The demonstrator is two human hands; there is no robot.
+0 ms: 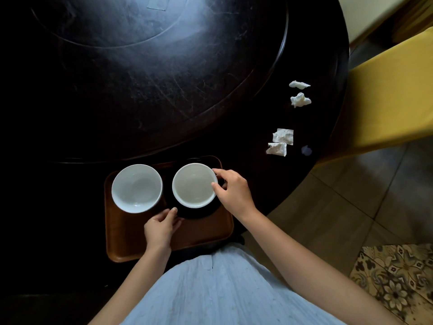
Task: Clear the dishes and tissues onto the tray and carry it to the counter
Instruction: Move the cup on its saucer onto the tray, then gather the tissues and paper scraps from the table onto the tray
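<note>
A brown wooden tray (206, 233) lies at the near edge of the dark round table (253, 127). Two white bowls rest on it: the left bowl (137, 188) straight on the tray, the right bowl (194, 185) on a black plate (199, 213). My right hand (234, 192) pinches the right bowl's rim at its right side. My left hand (161, 227) grips the black plate's near-left edge. Several crumpled white tissues lie on the table to the right: two balled ones (300, 99) farther off, two flat ones (282, 136) nearer.
A raised dark turntable (145, 66) fills the table's middle. A chair with a yellow cover (389, 95) stands at the table's right side. Tiled floor and a patterned mat (398, 285) lie lower right. A small pale scrap (306, 150) sits near the flat tissues.
</note>
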